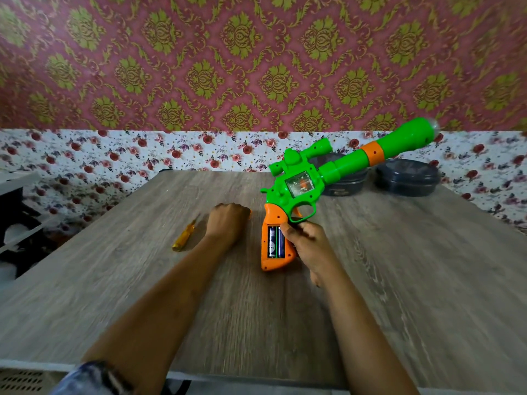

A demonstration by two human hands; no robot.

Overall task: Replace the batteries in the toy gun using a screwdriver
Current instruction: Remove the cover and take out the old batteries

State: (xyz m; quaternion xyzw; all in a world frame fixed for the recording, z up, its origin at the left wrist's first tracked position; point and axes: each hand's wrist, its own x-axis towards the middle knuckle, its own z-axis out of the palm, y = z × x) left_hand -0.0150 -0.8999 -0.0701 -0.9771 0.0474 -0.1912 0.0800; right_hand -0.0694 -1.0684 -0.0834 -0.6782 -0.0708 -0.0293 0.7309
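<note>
A green toy gun (336, 169) with an orange grip is held tilted above the wooden table (399, 280), its barrel pointing up to the right. The grip's battery compartment (276, 242) is uncovered and shows two dark blue batteries side by side. My right hand (308, 246) grips the gun at the handle, just under the trigger guard. My left hand (226, 222) rests on the table to the left of the grip, fingers curled over a small orange piece (250, 214) that is mostly hidden. A yellow-handled screwdriver (184, 234) lies on the table to the left of that hand.
Two dark round lidded containers (407, 178) sit at the table's far right, behind the gun barrel. A white and black rack (17, 218) stands off the left edge. Floral cloth and patterned wallpaper close off the back.
</note>
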